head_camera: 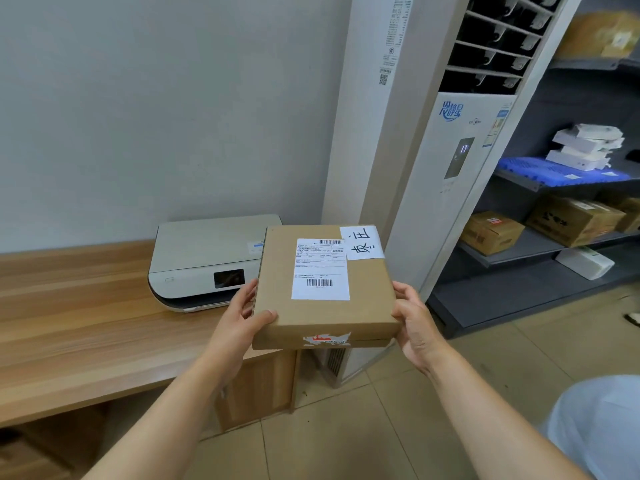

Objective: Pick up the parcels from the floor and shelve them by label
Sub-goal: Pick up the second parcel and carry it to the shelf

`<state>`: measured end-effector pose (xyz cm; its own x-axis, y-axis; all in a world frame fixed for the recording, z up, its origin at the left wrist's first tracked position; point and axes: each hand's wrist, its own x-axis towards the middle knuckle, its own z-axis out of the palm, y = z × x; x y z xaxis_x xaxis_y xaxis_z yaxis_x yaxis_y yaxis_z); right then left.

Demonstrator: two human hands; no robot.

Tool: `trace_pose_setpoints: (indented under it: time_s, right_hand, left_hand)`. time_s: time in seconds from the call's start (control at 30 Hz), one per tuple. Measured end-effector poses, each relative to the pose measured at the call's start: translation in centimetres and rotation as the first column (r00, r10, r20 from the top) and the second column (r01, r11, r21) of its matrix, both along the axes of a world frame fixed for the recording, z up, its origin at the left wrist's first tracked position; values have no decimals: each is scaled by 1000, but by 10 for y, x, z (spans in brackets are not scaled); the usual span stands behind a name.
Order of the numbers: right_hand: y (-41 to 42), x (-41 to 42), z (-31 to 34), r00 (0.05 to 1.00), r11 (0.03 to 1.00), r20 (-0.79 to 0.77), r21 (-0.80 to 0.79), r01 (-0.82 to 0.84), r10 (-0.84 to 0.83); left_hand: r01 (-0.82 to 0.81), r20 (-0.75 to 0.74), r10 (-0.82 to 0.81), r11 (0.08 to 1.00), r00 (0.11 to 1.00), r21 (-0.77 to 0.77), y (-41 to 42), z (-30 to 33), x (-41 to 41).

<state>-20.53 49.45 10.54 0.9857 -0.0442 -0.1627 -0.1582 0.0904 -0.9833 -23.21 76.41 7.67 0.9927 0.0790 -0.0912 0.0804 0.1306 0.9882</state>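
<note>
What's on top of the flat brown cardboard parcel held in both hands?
On the flat brown cardboard parcel: a white printed shipping label with barcodes and a white handwritten slip at its far right corner. Left thumb rests on its near edge. The contents can't be seen; it is closed.

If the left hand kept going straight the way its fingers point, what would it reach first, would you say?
Probably the flat grey-white printer on the wooden desk, just beyond the left hand gripping the brown cardboard parcel; depth is uncertain.

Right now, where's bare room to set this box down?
The wooden desk is bare left of the printer. The grey shelf has a gap between its cardboard boxes. The shelf above is crowded with white boxes. Both hands hold the parcel.
</note>
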Motion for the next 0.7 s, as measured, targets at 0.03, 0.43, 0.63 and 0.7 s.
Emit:
trace_pose_setpoints:
  time_s: [0.03,0.43,0.63,0.7]
  right_hand:
    - [0,-1,0,1000,1000,11,-15,-4,4]
    - [-10,14,-26,985,951,56,-275,-145,166]
    - [28,23,-35,945,876,81,-405,-261,318]
    - [50,23,-40,913,834,102,-457,-309,394]
  left_hand:
    - [-12,18,12,1000,1000,13,-1,2,0]
    - [-44,60,36,988,998,145,-23,-13,-13]
    - [-215,29,214,951,976,220,-7,-14,-42]
    - [-274,15,279,933,960,235,8,-17,-58]
